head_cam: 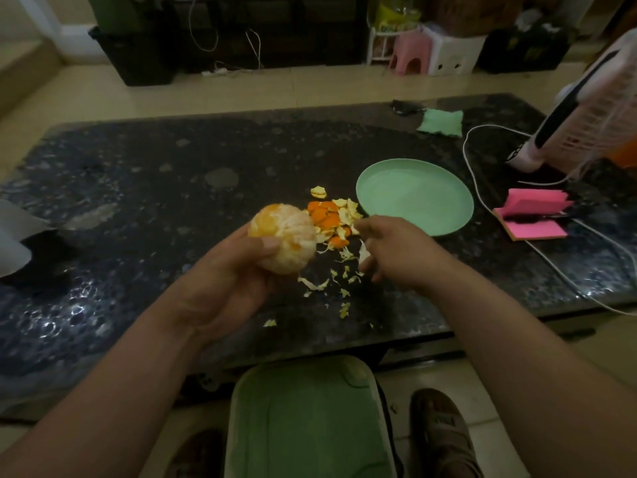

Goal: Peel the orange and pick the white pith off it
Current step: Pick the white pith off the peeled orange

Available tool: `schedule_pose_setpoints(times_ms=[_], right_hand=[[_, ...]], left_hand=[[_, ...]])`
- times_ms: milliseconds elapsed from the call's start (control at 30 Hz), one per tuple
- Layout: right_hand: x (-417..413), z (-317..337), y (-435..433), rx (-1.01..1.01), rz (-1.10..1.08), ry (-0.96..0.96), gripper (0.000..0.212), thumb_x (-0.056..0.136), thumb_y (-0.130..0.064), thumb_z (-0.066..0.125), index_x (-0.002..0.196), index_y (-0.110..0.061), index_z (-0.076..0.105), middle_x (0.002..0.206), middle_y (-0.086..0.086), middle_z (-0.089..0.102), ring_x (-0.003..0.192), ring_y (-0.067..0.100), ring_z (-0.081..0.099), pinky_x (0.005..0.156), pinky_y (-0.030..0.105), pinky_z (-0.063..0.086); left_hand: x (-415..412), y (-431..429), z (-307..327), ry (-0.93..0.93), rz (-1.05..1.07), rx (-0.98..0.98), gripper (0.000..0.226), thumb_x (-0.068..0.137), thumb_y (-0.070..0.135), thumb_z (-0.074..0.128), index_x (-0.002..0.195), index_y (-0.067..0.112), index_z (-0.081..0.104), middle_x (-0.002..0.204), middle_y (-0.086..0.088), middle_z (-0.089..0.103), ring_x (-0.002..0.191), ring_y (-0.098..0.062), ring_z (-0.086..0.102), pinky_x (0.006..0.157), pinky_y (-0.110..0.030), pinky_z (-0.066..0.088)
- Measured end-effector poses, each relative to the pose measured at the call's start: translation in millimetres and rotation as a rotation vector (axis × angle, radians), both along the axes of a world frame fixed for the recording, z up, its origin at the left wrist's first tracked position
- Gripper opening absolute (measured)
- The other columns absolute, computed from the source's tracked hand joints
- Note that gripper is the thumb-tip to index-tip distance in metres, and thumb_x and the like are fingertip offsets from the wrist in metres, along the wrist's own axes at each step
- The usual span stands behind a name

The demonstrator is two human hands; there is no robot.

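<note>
A peeled orange (284, 236), pale with thin pith on its segments, sits in my left hand (227, 274), whose thumb and fingers curl round it above the dark table. My right hand (396, 253) hovers just right of the fruit over the scraps, fingers curled downward with a strip of white pith (363, 251) at the fingertips. A heap of orange peel pieces (327, 217) lies behind the hands. Small pith scraps (331, 281) are scattered on the table in front of it.
A light green plate (415, 196) stands right of the peel heap. Pink sticky notes (532, 217), a white cable (482, 201) and a pink fan (582, 119) are at the right. A green cloth (441, 122) lies at the far edge. A green stool (303, 422) sits below the table (155, 188).
</note>
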State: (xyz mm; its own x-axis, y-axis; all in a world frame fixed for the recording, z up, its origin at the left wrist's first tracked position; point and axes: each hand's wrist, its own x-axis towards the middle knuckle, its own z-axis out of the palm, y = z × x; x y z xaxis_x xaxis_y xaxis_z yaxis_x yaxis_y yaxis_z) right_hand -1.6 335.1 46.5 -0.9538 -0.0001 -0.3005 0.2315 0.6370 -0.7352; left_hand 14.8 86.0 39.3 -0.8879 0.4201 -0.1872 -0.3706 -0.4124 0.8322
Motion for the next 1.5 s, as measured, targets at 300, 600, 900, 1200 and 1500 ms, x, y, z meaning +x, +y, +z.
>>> schedule_pose_setpoints(times_ms=[300,600,900,1200,1500], right_hand=[[-10.9,-17.0,7.2,-0.134,-0.102,0.14,0.005,0.101,-0.019,0.072,0.099,-0.014,0.071,0.088,0.001,0.081,0.071,0.014,0.078,0.064,0.032,0.061],[-16.9,-28.8,1.5,0.155,-0.048,0.274,0.003,0.098,-0.031,0.073,0.1,-0.029,0.074,0.093,-0.008,0.073,0.089,0.012,0.068,0.08,0.035,0.056],[-8.7,-22.0,-9.1,0.29,0.026,0.424,0.021,0.104,-0.021,0.064,0.118,-0.027,0.078,0.114,-0.004,0.071,0.107,0.014,0.063,0.091,0.03,0.05],[-3.6,-15.0,-15.2,0.053,0.085,0.341,0.044,0.101,-0.002,0.051,0.133,-0.031,0.062,0.114,-0.005,0.075,0.102,0.006,0.071,0.087,0.029,0.059],[-5.7,-14.9,-22.4,0.406,0.089,0.533,0.018,0.094,-0.048,0.073,0.084,-0.034,0.07,0.086,-0.015,0.064,0.091,0.013,0.062,0.08,0.037,0.05]], left_hand=[[-7.0,-6.2,-6.8,-0.082,0.116,0.043,0.058,0.083,0.018,0.063,0.14,0.007,0.062,0.129,-0.016,0.074,0.11,-0.033,0.073,0.077,-0.029,0.063],[-3.0,-4.2,-5.8,-0.099,0.045,0.128,0.106,0.052,0.022,0.102,0.147,0.005,0.057,0.135,-0.019,0.071,0.115,-0.036,0.072,0.081,-0.031,0.063],[-0.3,2.6,-4.8,-0.082,0.015,0.088,0.077,0.071,0.016,0.088,0.142,0.009,0.061,0.133,-0.017,0.073,0.115,-0.035,0.073,0.084,-0.032,0.064],[-0.8,-1.1,-3.0,-0.094,-0.066,0.213,0.091,0.058,0.023,0.102,0.14,0.007,0.067,0.136,-0.022,0.068,0.117,-0.037,0.071,0.084,-0.033,0.063],[0.9,-10.9,-2.8,-0.05,-0.194,0.443,0.07,0.081,0.025,0.088,0.144,0.005,0.064,0.139,-0.02,0.065,0.126,-0.035,0.067,0.094,-0.031,0.059]])
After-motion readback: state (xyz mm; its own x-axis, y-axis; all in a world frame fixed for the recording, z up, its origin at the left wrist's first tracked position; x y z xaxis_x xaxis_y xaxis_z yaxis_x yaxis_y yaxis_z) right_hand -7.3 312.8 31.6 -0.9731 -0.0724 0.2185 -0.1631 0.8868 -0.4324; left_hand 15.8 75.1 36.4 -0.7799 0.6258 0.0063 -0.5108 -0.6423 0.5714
